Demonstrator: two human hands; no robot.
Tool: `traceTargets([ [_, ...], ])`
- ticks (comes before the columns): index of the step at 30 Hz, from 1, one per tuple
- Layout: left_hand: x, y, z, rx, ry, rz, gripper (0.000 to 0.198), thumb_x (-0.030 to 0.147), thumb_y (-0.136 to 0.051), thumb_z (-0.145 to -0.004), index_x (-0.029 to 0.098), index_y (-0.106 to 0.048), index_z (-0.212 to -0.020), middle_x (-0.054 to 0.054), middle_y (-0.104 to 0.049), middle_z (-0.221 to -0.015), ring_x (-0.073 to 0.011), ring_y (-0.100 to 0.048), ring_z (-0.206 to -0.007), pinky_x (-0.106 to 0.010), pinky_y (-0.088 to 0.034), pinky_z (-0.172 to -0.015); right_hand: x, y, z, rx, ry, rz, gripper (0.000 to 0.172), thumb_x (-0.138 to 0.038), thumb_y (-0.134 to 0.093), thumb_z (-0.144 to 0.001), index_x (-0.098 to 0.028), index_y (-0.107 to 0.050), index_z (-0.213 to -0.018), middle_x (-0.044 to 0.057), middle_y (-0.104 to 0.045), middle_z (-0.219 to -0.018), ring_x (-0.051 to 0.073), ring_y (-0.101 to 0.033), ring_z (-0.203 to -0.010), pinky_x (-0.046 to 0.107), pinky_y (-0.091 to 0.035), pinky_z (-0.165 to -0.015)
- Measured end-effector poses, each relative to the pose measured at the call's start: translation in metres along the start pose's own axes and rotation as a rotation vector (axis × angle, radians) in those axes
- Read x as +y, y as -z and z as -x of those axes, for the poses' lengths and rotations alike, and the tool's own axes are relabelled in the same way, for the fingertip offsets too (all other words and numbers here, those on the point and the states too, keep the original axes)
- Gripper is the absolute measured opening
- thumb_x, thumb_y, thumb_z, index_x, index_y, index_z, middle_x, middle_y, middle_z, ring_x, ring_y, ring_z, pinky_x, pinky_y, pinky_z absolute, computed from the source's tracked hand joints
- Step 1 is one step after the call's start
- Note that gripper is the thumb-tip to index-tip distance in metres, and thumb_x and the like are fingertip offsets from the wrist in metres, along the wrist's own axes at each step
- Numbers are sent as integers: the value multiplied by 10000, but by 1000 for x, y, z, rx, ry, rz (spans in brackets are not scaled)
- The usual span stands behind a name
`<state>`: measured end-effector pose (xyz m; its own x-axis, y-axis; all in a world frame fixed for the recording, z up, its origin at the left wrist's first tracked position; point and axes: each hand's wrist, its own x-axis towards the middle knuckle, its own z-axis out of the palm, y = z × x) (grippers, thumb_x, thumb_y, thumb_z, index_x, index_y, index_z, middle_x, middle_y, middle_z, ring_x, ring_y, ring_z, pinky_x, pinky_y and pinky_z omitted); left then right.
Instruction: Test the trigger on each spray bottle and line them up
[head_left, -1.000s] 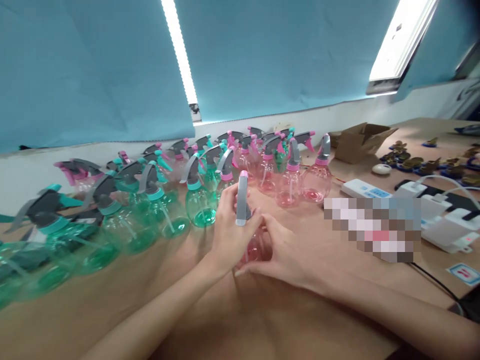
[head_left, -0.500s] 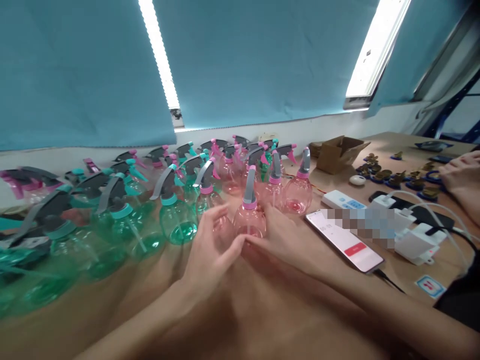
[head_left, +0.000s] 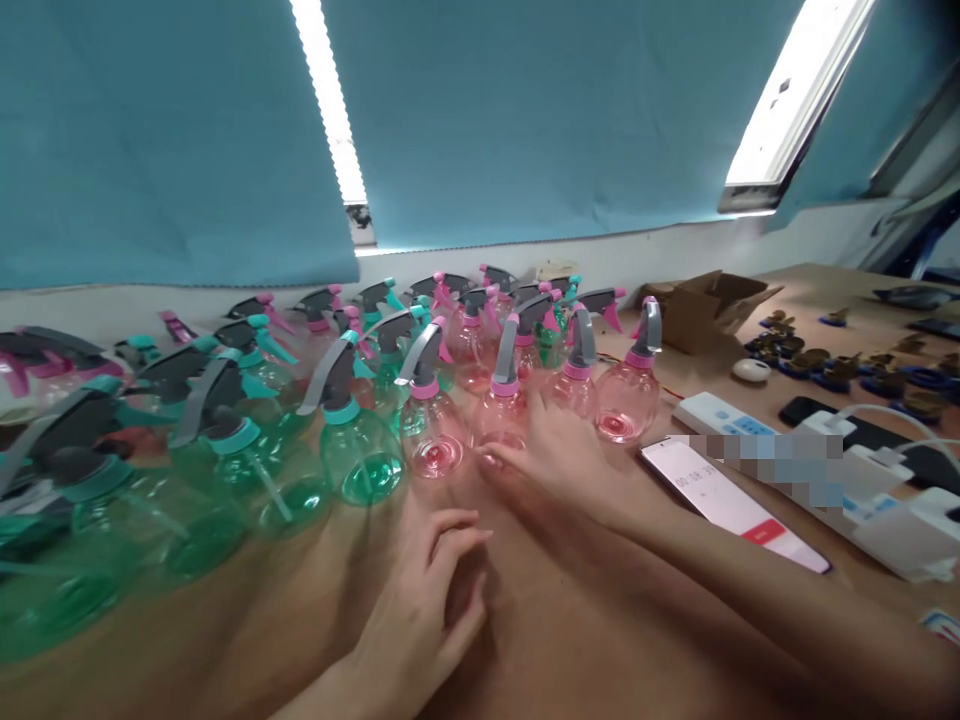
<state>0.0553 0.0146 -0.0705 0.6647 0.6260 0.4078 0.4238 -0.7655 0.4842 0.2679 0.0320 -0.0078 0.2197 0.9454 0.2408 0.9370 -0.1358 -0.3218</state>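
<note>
My right hand (head_left: 562, 455) grips a clear pink spray bottle (head_left: 496, 418) from its right side, the thumb across the lower front and the other fingers partly hidden. The bottle stands upright on the table with a pink collar and grey trigger head. Nearer to me, my left hand (head_left: 427, 590) is just above the table, holding nothing, its fingers loosely curved and apart. Another pink spray bottle (head_left: 433, 430) is left of the gripped one, beside a green spray bottle (head_left: 361, 450). To the right of my fingers is a further pink spray bottle (head_left: 626, 400).
More green and pink bottles crowd the left and back. A phone (head_left: 731, 500) showing a timer lies on the right, beside a white power strip (head_left: 724, 413) with plugs and cables. Farther back are a cardboard box (head_left: 705, 312) and small gold-coloured pieces (head_left: 814, 362).
My left hand has come away from the pink bottle, back toward me. My right hand stays at that bottle. The view has shifted a little, and the other person's hand has left it.
</note>
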Motion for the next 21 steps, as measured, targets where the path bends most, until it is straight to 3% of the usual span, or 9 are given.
traceTargets([
  [9, 1, 1, -1, -41, 45, 44, 325, 119, -478, -881, 278, -497, -1163, -77, -540, -1214, -231, -606, -1107, -389, -544, -925, 1, -7, -15, -36, 0, 4, 643, -547, -595, -857, -122, -409, -1303, 211, -664, -1137, 374, -677, -946, 382, -474, -681],
  [21, 3, 4, -5, -63, 120, 180, 265, 139, -475, -889, 250, -512, -1126, -76, -552, -1163, -228, -588, -1089, -402, -508, -929, 3, -14, -21, -64, -9, -60, 681, -563, -567, -867, -98, -368, -1323, 189, -696, -1001, 370, -680, -915, 369, -463, -660],
])
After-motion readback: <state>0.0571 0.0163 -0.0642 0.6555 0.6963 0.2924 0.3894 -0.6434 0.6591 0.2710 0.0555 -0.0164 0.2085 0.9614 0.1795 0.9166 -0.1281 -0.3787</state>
